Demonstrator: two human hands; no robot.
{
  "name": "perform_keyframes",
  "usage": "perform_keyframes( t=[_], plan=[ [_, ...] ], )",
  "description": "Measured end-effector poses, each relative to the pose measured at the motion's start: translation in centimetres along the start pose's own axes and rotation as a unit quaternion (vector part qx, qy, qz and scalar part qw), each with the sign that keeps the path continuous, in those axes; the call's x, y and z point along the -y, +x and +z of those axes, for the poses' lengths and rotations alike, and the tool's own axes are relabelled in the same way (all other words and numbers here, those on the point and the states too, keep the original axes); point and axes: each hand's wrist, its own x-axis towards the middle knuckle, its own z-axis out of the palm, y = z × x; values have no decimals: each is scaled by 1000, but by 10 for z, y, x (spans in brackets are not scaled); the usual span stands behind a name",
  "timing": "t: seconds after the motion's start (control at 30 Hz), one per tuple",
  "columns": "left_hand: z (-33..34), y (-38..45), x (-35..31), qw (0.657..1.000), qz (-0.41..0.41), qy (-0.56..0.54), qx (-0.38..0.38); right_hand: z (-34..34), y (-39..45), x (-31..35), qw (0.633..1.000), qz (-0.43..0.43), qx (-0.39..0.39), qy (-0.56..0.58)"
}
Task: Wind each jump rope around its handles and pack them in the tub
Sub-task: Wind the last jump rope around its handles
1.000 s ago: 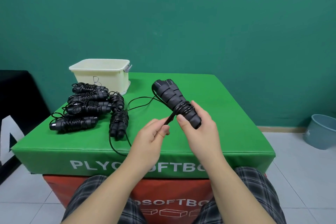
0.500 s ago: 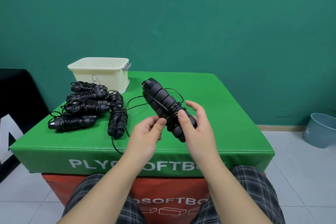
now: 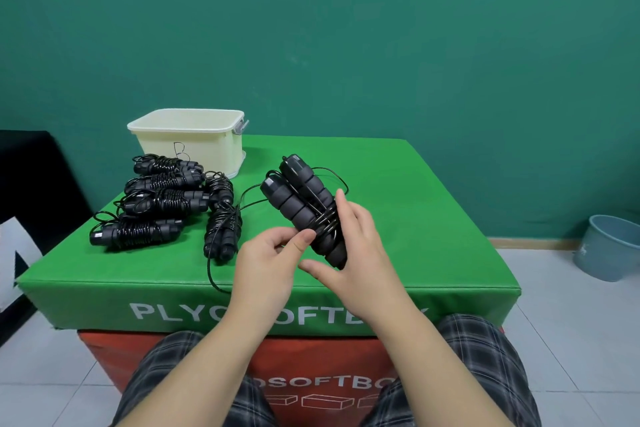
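Observation:
My right hand (image 3: pixel 349 246) holds a pair of black foam jump-rope handles (image 3: pixel 298 201) side by side above the green box, tilted up to the left. A few turns of thin black cord (image 3: pixel 325 222) circle their lower part. My left hand (image 3: pixel 273 256) pinches that cord just left of the handles. The loose cord (image 3: pixel 211 263) trails down to the left across the box top. Several wound black ropes (image 3: pixel 156 204) lie in a cluster at the left. The cream tub (image 3: pixel 188 140) stands behind them at the far left corner; its inside is hidden.
The green soft plyo box (image 3: pixel 415 218) rests on a red one (image 3: pixel 311 374) in front of my knees. A blue-grey bucket (image 3: pixel 609 246) stands on the tiled floor at right. A black object (image 3: pixel 27 184) is at the left edge. A teal wall is behind.
The handles have dropped and tilted further left, and another loop of cord has gone round them. My left hand has come in close against the handles, still pinching the cord.

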Motion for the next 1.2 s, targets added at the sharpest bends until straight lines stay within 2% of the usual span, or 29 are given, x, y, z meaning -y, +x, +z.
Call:
perform_keyframes(
  t=[0.1, 0.17, 0.3, 0.43, 0.63, 0.77, 0.9, 1.0, 1.07, 1.2],
  plan=[
    [-1, -1, -1, 999, 34, 24, 14, -1, 0, -1, 999, 22, -19, -37],
    [-2, -2, -1, 994, 90, 58, 26, -3, 2, -1, 998, 37, -44, -37],
    [-7, 2, 1, 975, 199, 91, 42, -7, 1, 3, 994, 73, -64, 58],
    [-10, 4, 1, 963, 230, 119, 74, -4, 4, 4, 967, 114, -106, 203],
    [-5, 5, 2, 985, 135, 81, 68, -11, 2, 10, 921, 122, -98, 357],
    [-2, 13, 4, 993, 43, 16, 111, -9, 2, 14, 900, 125, -80, 410],
    [-4, 17, 1, 984, -17, -70, 162, -7, 3, 14, 890, 126, -55, 435],
    [-4, 19, -1, 980, -42, -121, 154, -5, 4, 12, 903, 129, -72, 403],
    [-4, 20, 1, 980, -64, -152, 110, -4, 4, 8, 920, 133, -84, 359],
    [-2, 17, 0, 987, -65, -135, 52, -6, 5, 2, 969, 45, -131, 203]
  ],
)
